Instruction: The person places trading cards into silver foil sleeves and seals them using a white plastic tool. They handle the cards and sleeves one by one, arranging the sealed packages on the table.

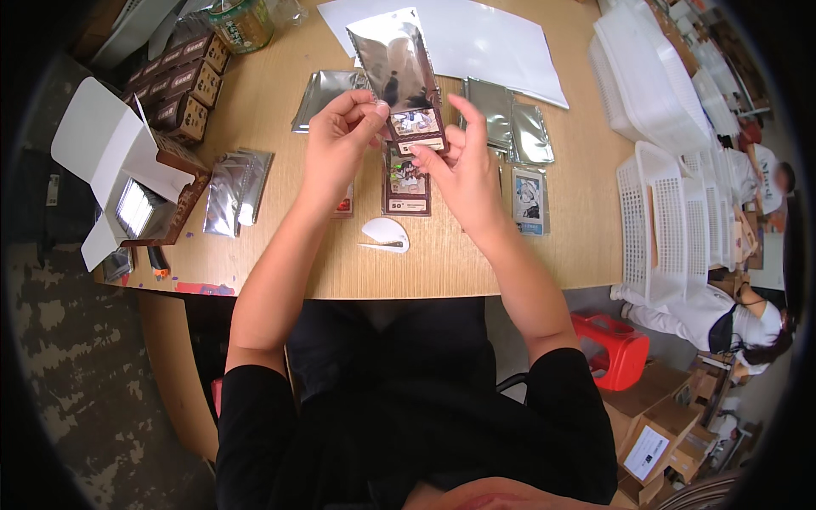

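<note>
My left hand [347, 127] pinches the left edge of a silvery foil pouch [398, 64], which stands up away from me. A printed card [417, 127] shows at the pouch's lower end. The fingers of my right hand [456, 143] hold that card's lower right corner, with the index finger raised. Beneath lies another printed card [408, 182] on the wooden table. A white letter opener [385, 234] rests nearer to me. Stacks of foil pouches [491, 115] lie behind my right hand, and more foil pouches [328, 89] behind my left. A blue-edged card [529, 201] lies at the right.
An open carton [185, 159] of packed items and silvery packets [236, 191] stand left, with stacked brown boxes [185, 83] behind. White sheets [497, 44] lie at the back. White plastic baskets [669, 217] line the right edge. A red plastic stool [615, 350] and a person [707, 315] are beyond.
</note>
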Demonstrator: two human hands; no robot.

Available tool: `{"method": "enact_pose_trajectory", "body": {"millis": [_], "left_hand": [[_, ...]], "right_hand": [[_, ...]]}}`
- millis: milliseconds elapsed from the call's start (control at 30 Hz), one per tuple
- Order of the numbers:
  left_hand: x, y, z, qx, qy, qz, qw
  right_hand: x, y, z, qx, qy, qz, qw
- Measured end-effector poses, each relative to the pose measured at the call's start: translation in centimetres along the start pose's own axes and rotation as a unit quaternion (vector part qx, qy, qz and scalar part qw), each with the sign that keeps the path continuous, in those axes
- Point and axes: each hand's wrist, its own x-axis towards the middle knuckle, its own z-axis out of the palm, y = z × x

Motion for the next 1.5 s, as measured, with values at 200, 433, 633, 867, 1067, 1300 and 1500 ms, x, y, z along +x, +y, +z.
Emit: {"method": "enact_pose_trajectory", "body": {"millis": [200,433,633,867,1067,1300,1500], "left_hand": [[0.0,0.1,0.1,0.002,-0.005,-0.025,1.000],[-0.2,0.2,-0.2,0.037,-0.058,-0.066,0.995],[-0.8,0.6,0.8,0.097,-0.118,-0.116,0.981],[-1.2,0.8,1.4,0.144,-0.128,-0.124,0.973],[-0.5,-0.1,0.7,0.199,-0.076,-0.120,0.970],[0.0,-1.0,0.4,0.295,-0.052,-0.074,0.951],[-0.2,-1.0,0.4,0.290,-0.063,-0.055,0.953]], "right_hand": [[0.7,0.3,-1.4,-0.214,-0.049,-0.074,0.973],[0.6,0.3,-1.5,-0.249,0.009,-0.156,0.956],[0.8,0.8,-1.6,-0.222,0.065,-0.139,0.963],[1.0,1.5,-1.6,-0.211,0.097,-0.072,0.970],[1.2,2.0,-0.9,-0.265,0.091,-0.129,0.951],[1.3,2.8,-0.6,-0.275,0.073,-0.141,0.948],[1.3,2.7,-0.8,-0.240,0.103,-0.139,0.955]]}}
